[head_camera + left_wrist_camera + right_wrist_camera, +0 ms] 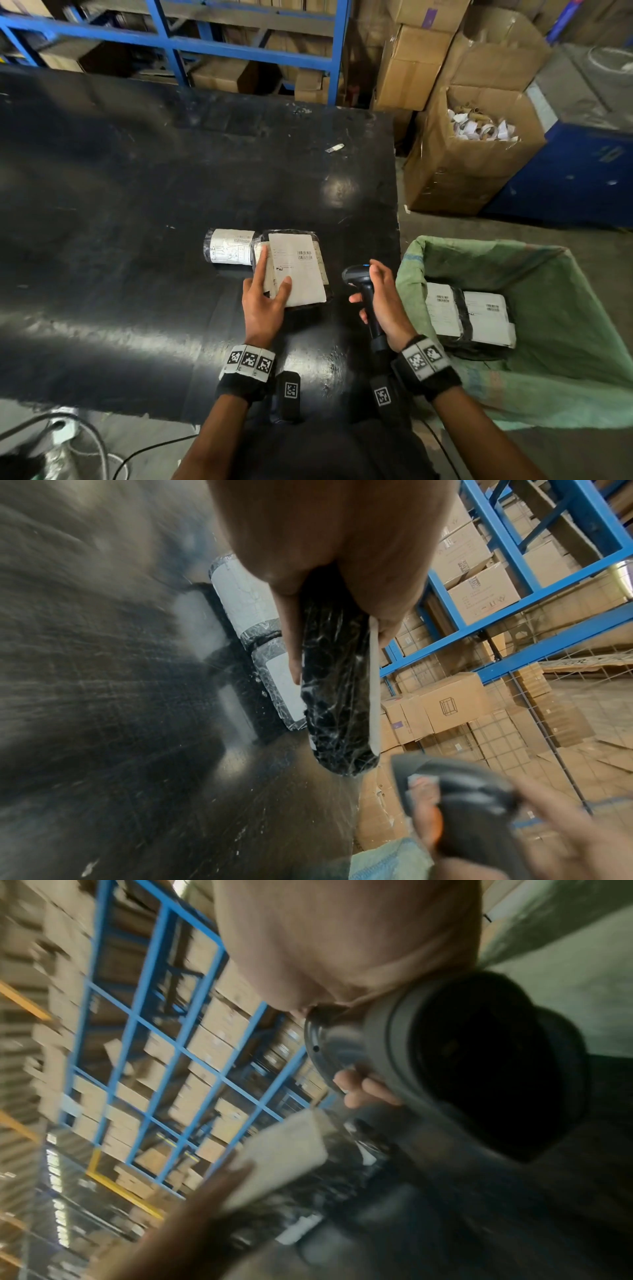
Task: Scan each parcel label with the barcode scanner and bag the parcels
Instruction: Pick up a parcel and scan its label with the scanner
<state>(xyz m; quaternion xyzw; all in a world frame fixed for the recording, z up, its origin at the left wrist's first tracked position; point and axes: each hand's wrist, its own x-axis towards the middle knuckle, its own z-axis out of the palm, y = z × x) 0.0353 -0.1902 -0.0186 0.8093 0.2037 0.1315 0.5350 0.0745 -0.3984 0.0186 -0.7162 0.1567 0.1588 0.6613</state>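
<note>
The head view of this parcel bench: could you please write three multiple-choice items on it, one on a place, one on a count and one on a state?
1. Where is the green sack?
A. right of the table
B. on the shelves
C. left of the table

2. How many parcels lie in the sack?
A. none
B. two
C. five

3. What is the right hand doing?
A. resting flat
B. holding the barcode scanner
C. lifting a box

Key: 1 A, it stands past the table's right edge; 2 B, two labelled parcels show inside; 3 B, its fingers wrap the scanner's handle.
</note>
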